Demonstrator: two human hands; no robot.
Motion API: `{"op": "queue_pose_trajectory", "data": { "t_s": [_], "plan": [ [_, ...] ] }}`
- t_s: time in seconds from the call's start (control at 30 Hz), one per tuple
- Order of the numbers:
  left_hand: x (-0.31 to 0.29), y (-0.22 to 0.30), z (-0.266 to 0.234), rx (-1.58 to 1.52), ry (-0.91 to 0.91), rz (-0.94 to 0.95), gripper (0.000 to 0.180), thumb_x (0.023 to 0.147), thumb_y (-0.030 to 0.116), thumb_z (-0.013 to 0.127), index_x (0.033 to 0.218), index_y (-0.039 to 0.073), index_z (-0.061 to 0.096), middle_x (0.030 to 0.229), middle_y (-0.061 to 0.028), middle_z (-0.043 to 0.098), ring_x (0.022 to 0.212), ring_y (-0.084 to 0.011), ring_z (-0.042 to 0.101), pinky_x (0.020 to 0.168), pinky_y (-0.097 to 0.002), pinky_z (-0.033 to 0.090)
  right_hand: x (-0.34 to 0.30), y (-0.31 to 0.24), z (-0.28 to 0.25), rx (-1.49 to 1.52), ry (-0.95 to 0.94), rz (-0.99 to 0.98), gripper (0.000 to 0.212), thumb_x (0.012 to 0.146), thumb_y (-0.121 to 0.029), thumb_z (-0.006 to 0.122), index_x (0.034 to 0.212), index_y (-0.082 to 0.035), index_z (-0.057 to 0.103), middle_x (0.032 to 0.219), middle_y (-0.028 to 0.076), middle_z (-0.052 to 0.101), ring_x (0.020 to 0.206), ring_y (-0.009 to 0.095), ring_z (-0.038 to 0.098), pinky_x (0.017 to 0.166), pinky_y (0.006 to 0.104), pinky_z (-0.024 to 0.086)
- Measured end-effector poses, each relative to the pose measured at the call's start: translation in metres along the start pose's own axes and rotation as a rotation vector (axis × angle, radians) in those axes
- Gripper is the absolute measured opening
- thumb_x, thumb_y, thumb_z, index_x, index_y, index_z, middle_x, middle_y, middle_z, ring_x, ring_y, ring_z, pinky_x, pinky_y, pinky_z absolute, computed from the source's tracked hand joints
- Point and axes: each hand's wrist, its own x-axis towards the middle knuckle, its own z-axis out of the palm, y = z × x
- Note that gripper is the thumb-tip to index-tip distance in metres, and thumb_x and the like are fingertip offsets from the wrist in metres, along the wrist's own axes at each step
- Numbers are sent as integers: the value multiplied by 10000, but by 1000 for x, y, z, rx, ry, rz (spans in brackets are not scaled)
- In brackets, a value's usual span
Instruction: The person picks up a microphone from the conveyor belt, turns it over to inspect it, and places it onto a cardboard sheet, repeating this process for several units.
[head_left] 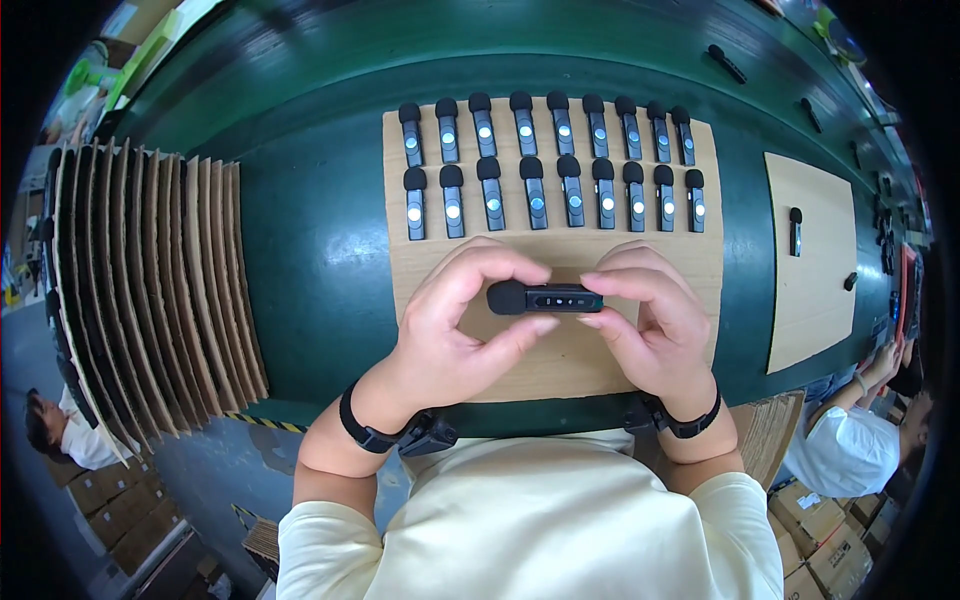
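Note:
Between my two hands is a small black wireless microphone (562,298) with a round foam windscreen on its left end and small lit marks on its side. My left hand (455,315) pinches it near the foam end with thumb and forefinger. The fingertips of my right hand (655,315) close on its other end. It is held level above a cardboard sheet (470,375). Beyond my hands, two rows of similar microphones (535,195) lie on that sheet, foam ends away from me, most with a bright round spot on the body.
A stack of cardboard sheets (170,290) stands upright on the green table (310,240) at left. At right, another cardboard sheet (810,300) carries a microphone (796,232) and a small black piece (850,282). A person in a white shirt (850,450) is at far right, near cardboard boxes (835,555).

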Motion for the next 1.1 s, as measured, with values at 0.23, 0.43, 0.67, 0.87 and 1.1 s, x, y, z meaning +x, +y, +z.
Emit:
{"op": "queue_pose_trajectory", "data": {
  "t_s": [0.23, 0.43, 0.67, 0.87, 1.1],
  "plan": [
    [4, 1, -3, 29, -115, 58, 297, 773, -7, 739, 1049, -15, 631, 981, -119, 622, 906, -204, 595, 789, -311, 481, -1, 2, 4, 89, 1, 8, 220, 797, 1, 733, 991, -3, 630, 984, 137, 626, 884, 239, 598, 796, 333, 479],
    [3, -3, 2, 94, -120, 94, 299, 747, -12, 747, 1028, 0, 647, 990, -121, 613, 893, -225, 595, 792, -313, 482, -3, 4, 6, 169, -1, 47, 245, 790, -33, 756, 1001, -24, 633, 986, 119, 608, 902, 218, 575, 810, 322, 459],
    [1, -3, 9, 178, -90, 116, 347, 623, -17, 734, 957, 39, 663, 924, -98, 581, 840, -287, 570, 765, -383, 462, -4, 0, 8, 49, -93, -5, 272, 788, -25, 756, 1030, -29, 631, 936, 79, 575, 845, 176, 541, 758, 288, 429],
    [-1, -4, 7, 359, -92, 160, 328, 615, -3, 743, 931, 53, 677, 865, -73, 587, 804, -264, 575, 747, -374, 449, -7, -4, 7, 314, -154, 250, 260, 811, 2, 726, 1044, -19, 613, 929, 44, 577, 803, 125, 533, 736, 252, 430],
    [4, -3, 6, 469, -93, 256, 331, 610, -17, 765, 928, 31, 683, 808, -81, 597, 732, -265, 581, 710, -374, 465, -6, -3, 9, 559, -150, 501, 188, 891, 11, 639, 1068, -3, 577, 951, 28, 590, 839, 94, 560, 767, 233, 461]
  ]
}}
